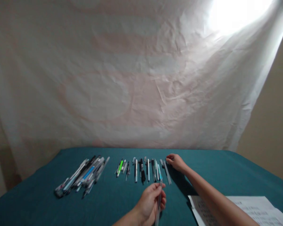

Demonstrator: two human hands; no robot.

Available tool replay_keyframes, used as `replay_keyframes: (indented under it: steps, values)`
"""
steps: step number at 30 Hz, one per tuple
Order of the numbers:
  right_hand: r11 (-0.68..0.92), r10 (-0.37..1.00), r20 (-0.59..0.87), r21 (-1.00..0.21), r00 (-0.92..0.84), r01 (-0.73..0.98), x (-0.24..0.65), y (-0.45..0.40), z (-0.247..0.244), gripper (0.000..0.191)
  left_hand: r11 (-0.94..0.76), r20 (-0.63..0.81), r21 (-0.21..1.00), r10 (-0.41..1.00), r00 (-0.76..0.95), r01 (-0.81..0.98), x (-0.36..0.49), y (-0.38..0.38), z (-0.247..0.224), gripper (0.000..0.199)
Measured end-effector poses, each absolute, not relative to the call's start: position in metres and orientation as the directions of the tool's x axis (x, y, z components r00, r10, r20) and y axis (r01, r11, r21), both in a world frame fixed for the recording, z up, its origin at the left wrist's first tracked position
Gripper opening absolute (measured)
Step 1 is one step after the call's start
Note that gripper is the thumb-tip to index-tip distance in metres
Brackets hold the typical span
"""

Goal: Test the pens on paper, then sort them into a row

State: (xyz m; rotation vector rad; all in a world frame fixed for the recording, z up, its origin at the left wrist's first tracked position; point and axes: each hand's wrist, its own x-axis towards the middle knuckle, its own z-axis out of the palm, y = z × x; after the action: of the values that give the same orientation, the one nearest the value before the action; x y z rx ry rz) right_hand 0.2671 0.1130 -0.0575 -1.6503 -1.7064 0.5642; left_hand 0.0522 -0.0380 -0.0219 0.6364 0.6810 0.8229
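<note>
Close to me, my left hand (153,199) is closed around a slim, clear pen (158,205), which points away from me. Its far tip reaches up to the near end of a light-blue pen (159,172) in the row. My right hand (176,161) is stretched out to the far right end of that row, low over the cloth. Its fingers are pinched together, and whatever they hold is too small to make out. Just left of it lies a clear pen (167,172) with a separate clear cap (161,162) beside it.
More pens lie side by side, including a bright green pen (119,168), a white pen (136,171) and a black pen (142,171). A loose pile of pens (85,175) is on the left. Written sheets (247,204) lie at right, beneath my right forearm. A pale sheet (141,78) hangs behind the table.
</note>
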Motion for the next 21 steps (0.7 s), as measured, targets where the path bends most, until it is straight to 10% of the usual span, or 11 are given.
replay_keyframes:
  steps: [21]
  values:
    - [0.158, 0.975, 0.221, -0.760, 0.023, 0.630, 0.259, 0.092, -0.034, 0.033, 0.472, -0.261, 0.786, 0.839, 0.477, -0.400, 0.056, -0.039, -0.020, 0.010]
